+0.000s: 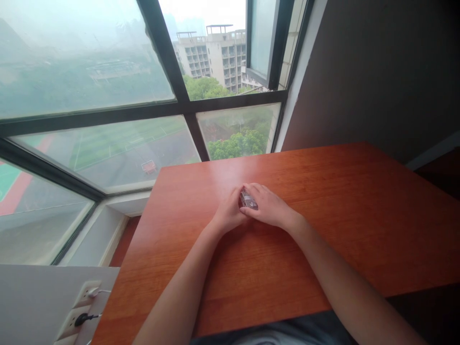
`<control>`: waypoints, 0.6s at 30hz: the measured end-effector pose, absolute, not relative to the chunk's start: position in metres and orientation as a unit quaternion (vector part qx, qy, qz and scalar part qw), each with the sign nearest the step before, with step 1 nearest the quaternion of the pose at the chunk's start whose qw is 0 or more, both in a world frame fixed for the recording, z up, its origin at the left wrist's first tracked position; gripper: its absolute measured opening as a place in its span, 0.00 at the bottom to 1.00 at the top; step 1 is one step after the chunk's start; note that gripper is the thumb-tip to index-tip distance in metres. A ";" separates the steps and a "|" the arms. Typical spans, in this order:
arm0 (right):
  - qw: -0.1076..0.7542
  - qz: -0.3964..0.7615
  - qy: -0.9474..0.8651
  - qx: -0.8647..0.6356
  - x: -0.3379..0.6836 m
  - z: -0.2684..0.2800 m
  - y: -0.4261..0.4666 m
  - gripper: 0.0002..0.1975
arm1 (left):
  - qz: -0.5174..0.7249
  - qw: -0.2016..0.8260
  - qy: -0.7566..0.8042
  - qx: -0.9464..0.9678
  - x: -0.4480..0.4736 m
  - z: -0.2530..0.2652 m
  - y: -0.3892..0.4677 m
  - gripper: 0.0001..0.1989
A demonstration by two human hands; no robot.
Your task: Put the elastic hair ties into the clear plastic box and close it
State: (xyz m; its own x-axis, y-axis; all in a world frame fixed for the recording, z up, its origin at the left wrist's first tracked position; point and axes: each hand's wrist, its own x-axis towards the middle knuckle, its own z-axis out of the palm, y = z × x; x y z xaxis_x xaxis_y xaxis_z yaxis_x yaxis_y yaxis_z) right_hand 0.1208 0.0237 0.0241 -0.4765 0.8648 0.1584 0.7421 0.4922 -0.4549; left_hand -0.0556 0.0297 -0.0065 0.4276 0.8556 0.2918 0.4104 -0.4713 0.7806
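Note:
Between my two hands, over the middle of the wooden table (287, 268), is a small clear box-like object (248, 199) with greyish, shiny surfaces. My left hand (230, 211) is curled around its left side, with the fingers bent. From the right, my right hand (268, 205) wraps over it, fingers along the far side and thumb across the near side. The fingertips of both hands meet at the top. Much of the object is covered by the hands, so its exact kind and contents cannot be made out.
Dark-framed windows (136, 112) run beyond the table's far and left edges, one pane tilted open. A dark wall (366, 76) stands at the right. Wall sockets (81, 306) with plugged-in cords sit at the lower left. My lap shows below the near edge.

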 end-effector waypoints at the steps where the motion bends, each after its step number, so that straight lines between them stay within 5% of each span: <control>1: 0.191 0.163 -0.846 -0.471 0.121 0.024 0.025 0.32 | 0.353 0.323 0.403 0.780 -0.056 -0.006 0.030 0.35; 18: 0.201 0.133 -0.857 -0.456 0.119 0.021 0.028 0.26 | 0.359 0.358 0.396 0.766 -0.052 0.009 0.028 0.25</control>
